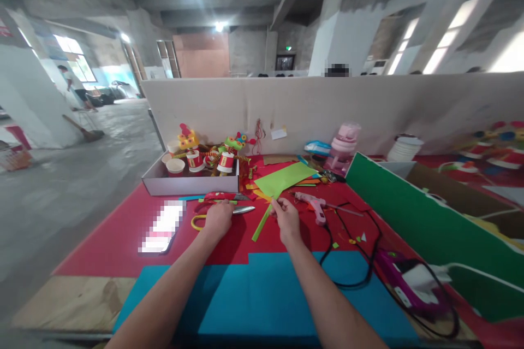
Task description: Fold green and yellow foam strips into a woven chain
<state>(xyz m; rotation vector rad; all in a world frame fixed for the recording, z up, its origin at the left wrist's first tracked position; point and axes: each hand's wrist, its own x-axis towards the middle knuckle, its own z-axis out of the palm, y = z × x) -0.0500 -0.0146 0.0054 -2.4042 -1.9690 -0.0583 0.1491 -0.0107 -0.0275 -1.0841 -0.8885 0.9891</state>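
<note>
Reaches forward with both bare forearms (175, 284), angled inward. Holds the left hand (219, 220) low, back upward. Pinches with the right hand (287, 220), thumb against fingers.

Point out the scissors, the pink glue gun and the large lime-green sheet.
Scissors (244, 210): head view, on the blades.
Pink glue gun (314, 203): head view, on the body.
Lime-green sheet (285, 178): head view, around its middle.

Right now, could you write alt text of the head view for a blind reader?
A person's right hand pinches a green paper strip at a red-covered table; the left hand partly covers scissors. A pink glue gun lies nearby; behind, a box holds paper-cup figures.
</note>
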